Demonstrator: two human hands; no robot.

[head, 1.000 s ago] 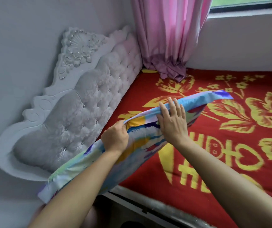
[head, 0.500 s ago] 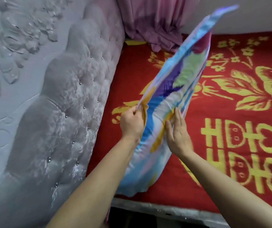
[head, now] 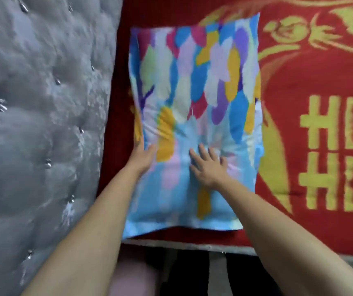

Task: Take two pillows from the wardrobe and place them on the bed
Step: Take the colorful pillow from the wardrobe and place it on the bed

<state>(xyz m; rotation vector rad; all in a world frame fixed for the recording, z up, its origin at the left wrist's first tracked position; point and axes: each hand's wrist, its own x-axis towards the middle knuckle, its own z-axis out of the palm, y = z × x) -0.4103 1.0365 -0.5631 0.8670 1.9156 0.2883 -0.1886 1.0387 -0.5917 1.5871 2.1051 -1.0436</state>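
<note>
A pillow (head: 194, 86) in a bright multicoloured cover lies flat on the bed (head: 299, 146), which has a red blanket with yellow patterns. It sits close to the headboard, lengthwise away from me. My left hand (head: 143, 154) grips the pillow's left edge, thumb on top. My right hand (head: 208, 165) rests flat on the pillow's lower middle with fingers spread. Only one pillow is in view.
A grey tufted headboard (head: 39, 124) with shiny buttons fills the left side. The bed's near edge (head: 214, 247) runs along the bottom, with dark floor below it. Red blanket stretches to the right of the pillow.
The pillow was held up on edge above the bed; it now lies flat on the blanket. My view has dropped closer over the bed, and my right hand has gone flat on top.
</note>
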